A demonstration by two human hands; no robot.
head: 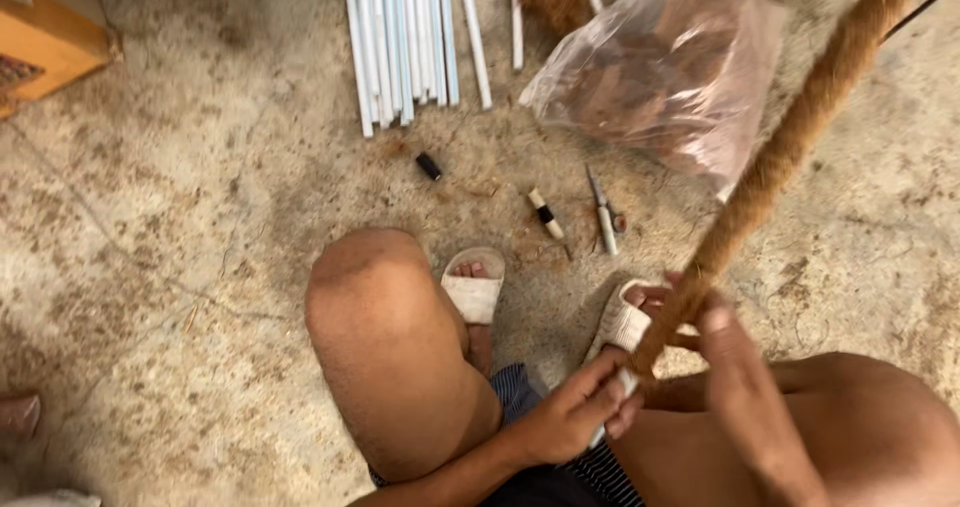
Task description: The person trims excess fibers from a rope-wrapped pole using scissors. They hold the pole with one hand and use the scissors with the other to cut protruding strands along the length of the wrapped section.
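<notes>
Gripping a fibre-wrapped pole (780, 157), both hands' fingers (600, 387) clench it below a clear plastic bag (665, 72).

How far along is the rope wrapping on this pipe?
Most of the pole is already covered in brown rope. The left hand grips the bare white end while the right hand holds the wrap there. A bundle of white pipes lies unwrapped.

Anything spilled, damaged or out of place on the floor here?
Brown fibre crumbs are scattered on the concrete floor by the small black piece and metal tool. White pipes lie roughly bundled. Nothing looks broken.
</notes>
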